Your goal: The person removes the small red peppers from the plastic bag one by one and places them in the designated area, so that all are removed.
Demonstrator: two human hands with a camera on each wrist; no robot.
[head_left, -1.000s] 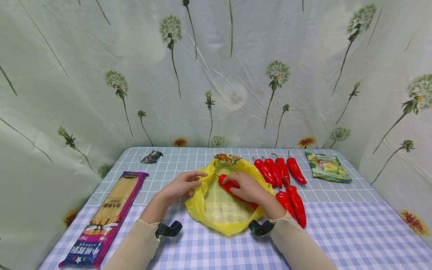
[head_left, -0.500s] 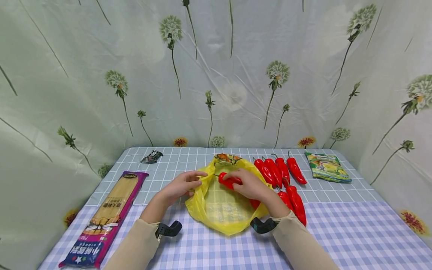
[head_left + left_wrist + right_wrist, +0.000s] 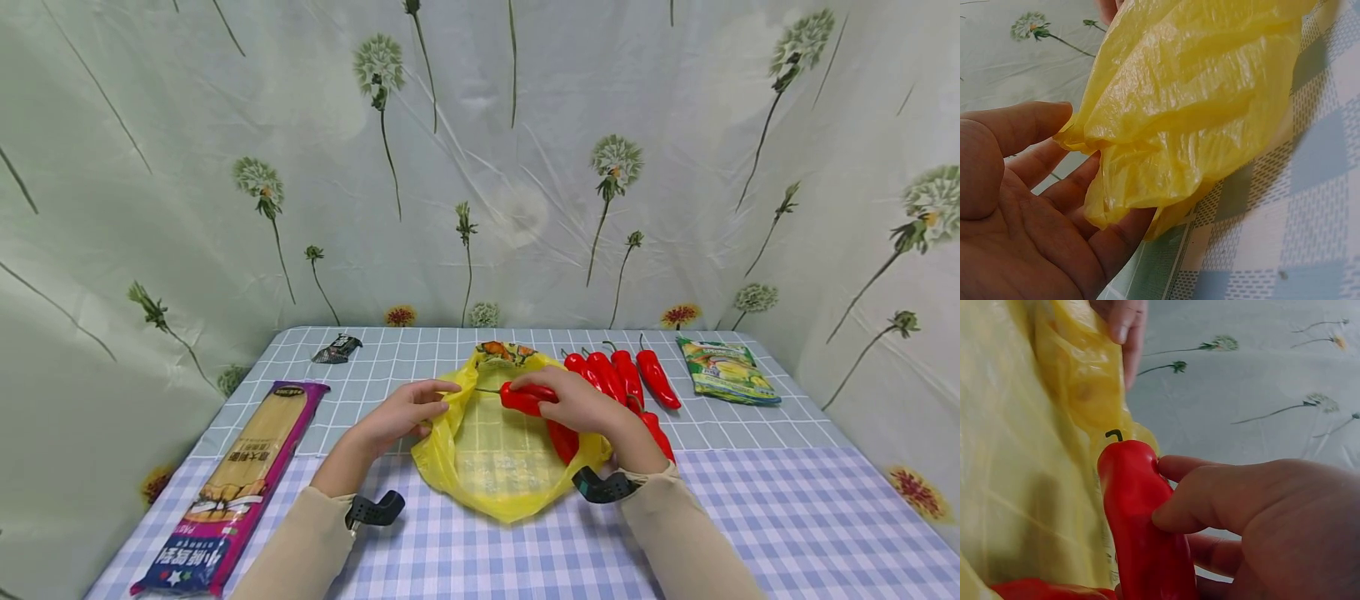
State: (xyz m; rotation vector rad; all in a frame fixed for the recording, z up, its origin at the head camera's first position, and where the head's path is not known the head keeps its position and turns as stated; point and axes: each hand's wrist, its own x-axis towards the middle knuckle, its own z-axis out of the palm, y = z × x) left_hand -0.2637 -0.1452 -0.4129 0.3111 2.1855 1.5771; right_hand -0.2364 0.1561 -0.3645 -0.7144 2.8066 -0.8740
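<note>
A yellow plastic bag (image 3: pixel 504 502) lies with its mouth spread on the table. At its left rim, the thumb and fingers of my left hand (image 3: pixel 399 412) pinch the bag's edge; the left wrist view shows the crumpled plastic (image 3: pixel 1166 131) between them. My right hand (image 3: pixel 583 406) grips a long red pepper (image 3: pixel 521 401) over the bag's mouth, its green stem pointing left. Seen from the right wrist, thumb and fingers lie along the sides of this red pepper (image 3: pixel 1141 512). Beneath it, another red pepper (image 3: pixel 561 442) is inside the bag, partly hidden by the right hand.
Several red peppers (image 3: pixel 657 379) lie right of the bag, some partly behind the right arm. A green-yellow packet (image 3: pixel 727 372) is at the back right. A purple-edged pasta pack (image 3: pixel 236 483) lies along the left, and a small black wrapper (image 3: pixel 337 348) at the back left.
My right hand has moved right with its pepper, which now lies more level. More of the pepper inside the bag shows. My left hand stays at the rim.
</note>
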